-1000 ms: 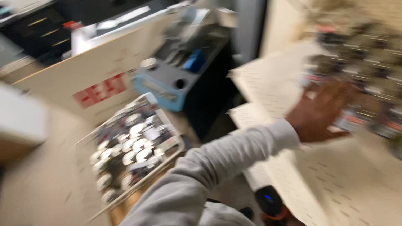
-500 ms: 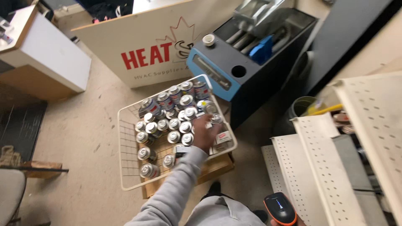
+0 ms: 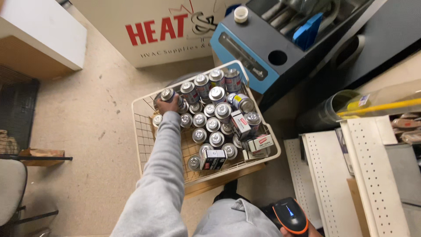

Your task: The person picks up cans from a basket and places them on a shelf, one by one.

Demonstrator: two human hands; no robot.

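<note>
While the left hand (image 3: pixel 168 105) grips a can (image 3: pixel 168 95) at the wire basket's (image 3: pixel 141 127) far left, cans stand upright, lids showing. Right hand unseen behind the scanner (image 3: pixel 289 215); grip unclear.

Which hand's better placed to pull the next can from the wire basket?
Left. The left hand is inside the wire basket, gripping a can; the other holds a scanner down low.
</note>
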